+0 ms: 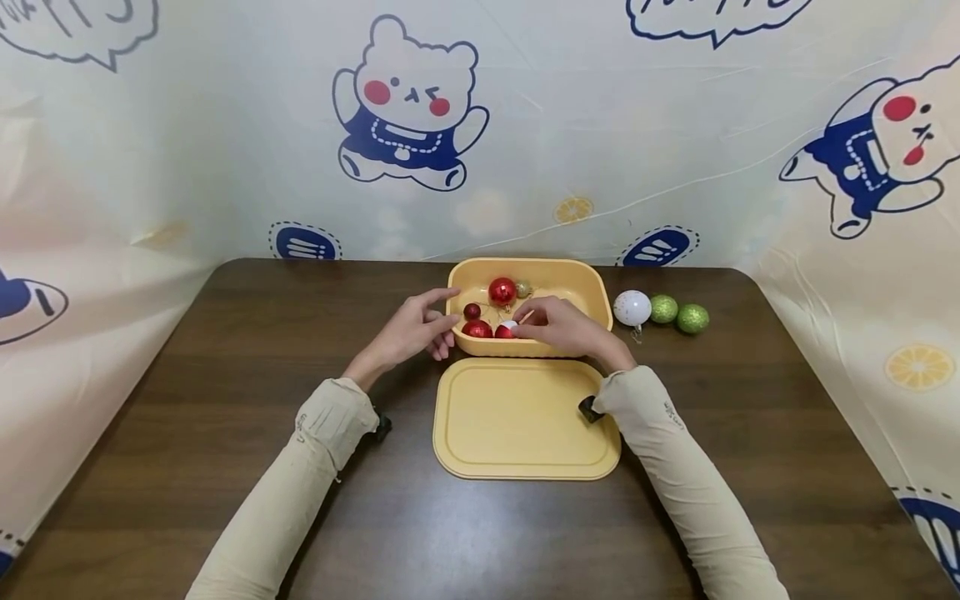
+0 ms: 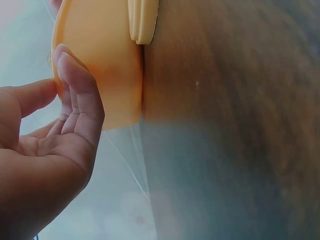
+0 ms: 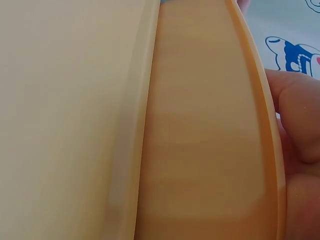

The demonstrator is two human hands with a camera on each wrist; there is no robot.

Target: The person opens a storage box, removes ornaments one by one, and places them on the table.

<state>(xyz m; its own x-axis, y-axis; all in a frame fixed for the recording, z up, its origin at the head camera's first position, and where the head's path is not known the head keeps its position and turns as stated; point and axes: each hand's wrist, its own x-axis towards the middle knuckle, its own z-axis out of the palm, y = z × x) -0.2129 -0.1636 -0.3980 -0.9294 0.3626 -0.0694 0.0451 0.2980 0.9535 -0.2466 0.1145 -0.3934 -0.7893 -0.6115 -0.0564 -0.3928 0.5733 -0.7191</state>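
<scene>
Red-and-white ball (image 1: 505, 332) is in the box (image 1: 572, 280), by the near wall, just right of a red ball (image 1: 477, 330). Right hand (image 1: 561, 323) looks to be pinching it, thumb and fingertips at its white side; box wall hides that contact in the right wrist view. Probably light, stiff, slick, maybe thin-shelled: take it lightly across its widest part. Round, so no long axis; white side faces up, red toward the near wall. Cap not visible.

Left hand (image 1: 417, 325): thumb and fingers spread, touching the box's left rim; can't tell how firmly. Box looks like light, slightly flexible plastic; long axis runs left-right, opening up.

Also in the box: bigger red, dark red and gold balls. Lid (image 1: 525, 417) lies flat on the table (image 1: 225, 467), nearer the person. White ball (image 1: 632, 307) and two green balls (image 1: 692, 318) sit right of the box.
</scene>
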